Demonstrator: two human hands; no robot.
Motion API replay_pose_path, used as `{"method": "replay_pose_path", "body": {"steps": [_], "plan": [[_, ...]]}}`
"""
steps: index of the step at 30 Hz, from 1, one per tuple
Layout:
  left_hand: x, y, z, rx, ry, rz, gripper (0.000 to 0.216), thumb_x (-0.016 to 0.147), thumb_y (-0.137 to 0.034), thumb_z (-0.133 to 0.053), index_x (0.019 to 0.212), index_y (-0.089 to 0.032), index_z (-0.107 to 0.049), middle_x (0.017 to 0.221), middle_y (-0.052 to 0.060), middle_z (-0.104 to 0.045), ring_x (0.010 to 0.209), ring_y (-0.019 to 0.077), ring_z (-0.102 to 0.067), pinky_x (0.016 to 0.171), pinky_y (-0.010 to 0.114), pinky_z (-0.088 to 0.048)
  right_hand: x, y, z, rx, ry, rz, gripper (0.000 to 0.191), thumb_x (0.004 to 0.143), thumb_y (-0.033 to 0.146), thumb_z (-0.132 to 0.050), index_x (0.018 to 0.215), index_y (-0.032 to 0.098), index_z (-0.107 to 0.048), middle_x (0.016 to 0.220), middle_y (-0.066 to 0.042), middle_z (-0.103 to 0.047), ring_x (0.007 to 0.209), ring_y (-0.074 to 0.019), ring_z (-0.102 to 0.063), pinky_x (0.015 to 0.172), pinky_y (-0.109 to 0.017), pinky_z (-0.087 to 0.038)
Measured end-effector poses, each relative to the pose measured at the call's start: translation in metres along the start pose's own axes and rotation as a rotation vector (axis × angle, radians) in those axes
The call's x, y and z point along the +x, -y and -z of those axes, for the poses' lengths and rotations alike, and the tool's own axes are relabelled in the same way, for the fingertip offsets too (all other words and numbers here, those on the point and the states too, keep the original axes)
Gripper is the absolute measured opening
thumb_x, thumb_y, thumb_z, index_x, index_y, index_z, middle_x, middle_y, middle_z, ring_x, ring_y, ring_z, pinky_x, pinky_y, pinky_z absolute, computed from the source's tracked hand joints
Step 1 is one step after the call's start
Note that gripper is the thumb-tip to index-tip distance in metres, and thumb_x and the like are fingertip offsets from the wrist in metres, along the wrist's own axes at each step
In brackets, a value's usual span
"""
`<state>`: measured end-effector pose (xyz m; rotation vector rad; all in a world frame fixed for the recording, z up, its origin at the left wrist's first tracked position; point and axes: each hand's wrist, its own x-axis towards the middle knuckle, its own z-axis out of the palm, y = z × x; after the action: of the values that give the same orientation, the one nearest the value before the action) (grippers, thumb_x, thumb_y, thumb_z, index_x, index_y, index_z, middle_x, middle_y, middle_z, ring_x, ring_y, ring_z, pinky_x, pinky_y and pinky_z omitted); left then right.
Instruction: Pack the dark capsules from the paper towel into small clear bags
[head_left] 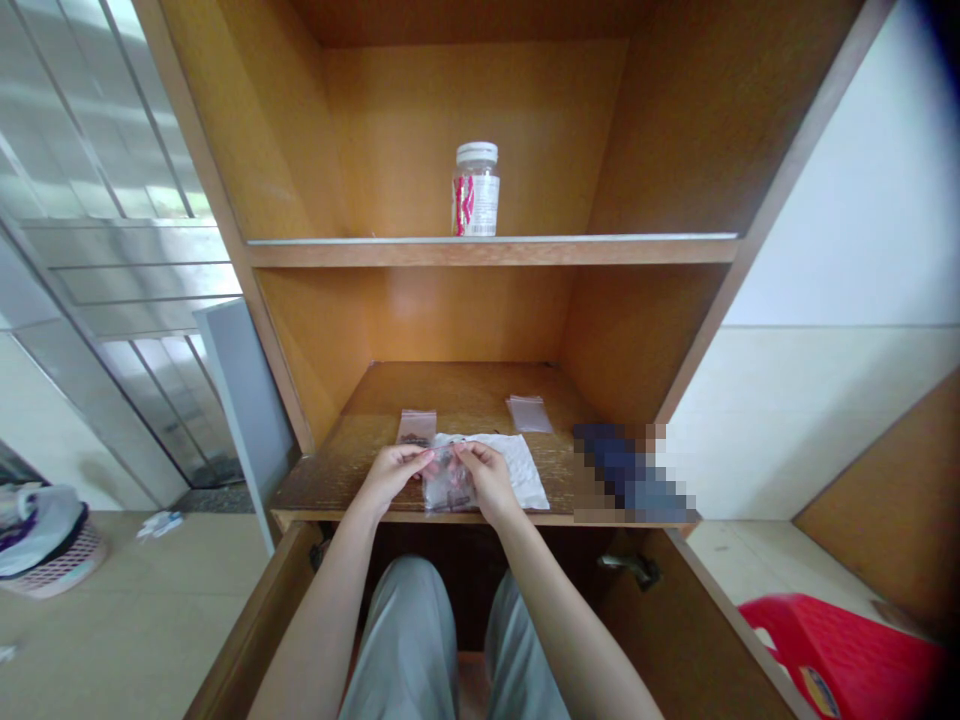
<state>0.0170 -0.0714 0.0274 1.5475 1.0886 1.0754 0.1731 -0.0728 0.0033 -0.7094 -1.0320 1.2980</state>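
Between my hands is a small clear plastic bag (450, 485) with something dark and reddish inside that I cannot make out. My left hand (394, 475) pinches its upper left edge, and my right hand (487, 475) pinches its upper right. Beneath and to the right of the bag lies a white crumpled sheet (527, 470), perhaps paper or cloth. Just behind my left hand rests another clear zip bag (418, 425) with dark bits in its lower part. Farther back on the right are flat, clear zip bags (529, 414), seemingly stacked.
The wooden cabinet shelf (322, 480) carries these things. A white-capped jar (476, 190) stands on the shelf above. At the right a dark blue item (615, 465) is partly pixelated. Open cabinet doors flank my knees; a red plastic stool (840, 650) and a basket (56, 555) stand on the floor.
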Motion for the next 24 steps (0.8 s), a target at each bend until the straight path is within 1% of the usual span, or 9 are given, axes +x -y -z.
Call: {"method": "replay_pose_path", "body": {"steps": [6, 10, 13, 15, 17, 18, 21, 24], "plan": [[-0.003, -0.001, 0.000, 0.020, 0.002, -0.013, 0.028, 0.069, -0.040, -0.061, 0.069, -0.013, -0.068, 0.064, 0.006, -0.067, 0.060, 0.0162, -0.060, 0.061, 0.026, -0.045, 0.001, 0.000, 0.001, 0.029, 0.000, -0.035, 0.025, 0.069, 0.042, -0.058, 0.069, 0.017, -0.063, 0.057, 0.000, -0.059, 0.043, -0.0103, -0.047, 0.040, -0.023, -0.038], [-0.003, 0.000, -0.002, 0.003, -0.020, -0.005, 0.031, 0.069, -0.042, -0.060, 0.073, -0.012, -0.069, 0.066, 0.007, -0.068, 0.060, 0.0167, -0.060, 0.061, 0.027, -0.045, 0.000, 0.001, 0.001, 0.041, -0.010, -0.033, 0.026, 0.068, 0.043, -0.060, 0.067, 0.017, -0.063, 0.056, 0.000, -0.058, 0.042, -0.0096, -0.046, 0.039, -0.023, -0.039], [-0.003, 0.000, -0.003, -0.036, -0.113, -0.005, 0.037, 0.071, -0.045, -0.057, 0.085, -0.012, -0.067, 0.072, 0.008, -0.068, 0.059, 0.0153, -0.060, 0.058, 0.026, -0.044, 0.000, 0.003, 0.000, 0.050, -0.012, -0.055, 0.029, 0.067, 0.045, -0.061, 0.070, 0.016, -0.064, 0.054, 0.000, -0.058, 0.040, -0.0096, -0.046, 0.037, -0.022, -0.040], [-0.003, -0.002, -0.003, -0.069, -0.202, -0.025, 0.041, 0.072, -0.046, -0.055, 0.093, -0.012, -0.063, 0.075, 0.007, -0.068, 0.055, 0.0135, -0.059, 0.054, 0.024, -0.043, 0.000, 0.005, -0.001, 0.061, -0.012, -0.074, 0.033, 0.066, 0.047, -0.061, 0.076, 0.016, -0.065, 0.052, 0.000, -0.058, 0.039, -0.0102, -0.047, 0.036, -0.023, -0.040], [-0.004, -0.005, -0.002, -0.095, -0.252, -0.059, 0.041, 0.073, -0.046, -0.054, 0.096, -0.013, -0.058, 0.075, 0.006, -0.066, 0.051, 0.0122, -0.058, 0.051, 0.023, -0.041, -0.001, 0.007, -0.002, 0.081, -0.010, -0.082, 0.035, 0.066, 0.048, -0.061, 0.080, 0.016, -0.065, 0.052, 0.001, -0.058, 0.038, -0.0108, -0.048, 0.035, -0.023, -0.040], [-0.005, -0.007, -0.002, -0.106, -0.254, -0.076, 0.039, 0.073, -0.045, -0.054, 0.096, -0.014, -0.055, 0.074, 0.005, -0.066, 0.050, 0.0119, -0.058, 0.050, 0.023, -0.040, -0.001, 0.008, -0.003, 0.094, -0.012, -0.081, 0.036, 0.066, 0.049, -0.061, 0.081, 0.016, -0.065, 0.052, 0.001, -0.058, 0.038, -0.0109, -0.049, 0.034, -0.022, -0.039], [-0.006, -0.013, -0.002, -0.120, -0.204, -0.115, 0.031, 0.073, -0.041, -0.055, 0.091, -0.018, -0.044, 0.072, 0.001, -0.064, 0.049, 0.0114, -0.059, 0.050, 0.022, -0.040, -0.001, 0.009, -0.003, 0.119, -0.033, -0.079, 0.035, 0.065, 0.049, -0.061, 0.079, 0.017, -0.064, 0.054, 0.001, -0.059, 0.037, -0.0110, -0.050, 0.034, -0.023, -0.039], [-0.006, -0.019, -0.004, -0.091, -0.185, -0.144, 0.028, 0.072, -0.039, -0.058, 0.084, -0.020, -0.040, 0.070, -0.002, -0.062, 0.051, 0.0110, -0.059, 0.051, 0.021, -0.041, 0.001, 0.008, -0.003, 0.109, -0.059, -0.073, 0.034, 0.065, 0.049, -0.061, 0.076, 0.018, -0.063, 0.049, 0.002, -0.057, 0.037, -0.0115, -0.049, 0.033, -0.022, -0.038]]}}
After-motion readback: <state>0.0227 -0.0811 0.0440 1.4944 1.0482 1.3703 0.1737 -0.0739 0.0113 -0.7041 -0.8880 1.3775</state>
